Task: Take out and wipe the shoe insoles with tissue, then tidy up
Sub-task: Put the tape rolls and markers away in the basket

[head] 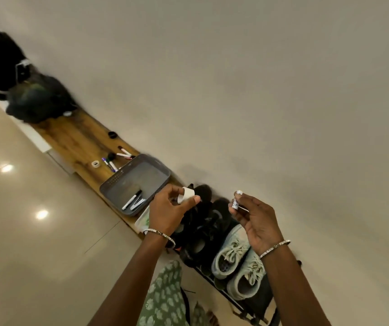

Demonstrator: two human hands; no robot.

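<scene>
My left hand [170, 210] pinches a small white roll of tape [185, 195] between thumb and fingers. My right hand [252, 220] grips a small white marker [236, 200] upright. Both hands hover above a row of shoes on a rack: black shoes [203, 234] lie directly under the hands, and a pair of pale green sneakers [238, 264] sits to their right. A grey tray [134, 182] holding markers stands on the wooden shelf [71, 137] to the left of the shoes. No insole or tissue shows plainly.
Loose markers [118, 158], a tape roll [96, 164] and small black caps lie on the shelf beyond the tray. A dark bag [36, 100] sits at the shelf's far end. The wall runs along the right, glossy floor tiles on the left.
</scene>
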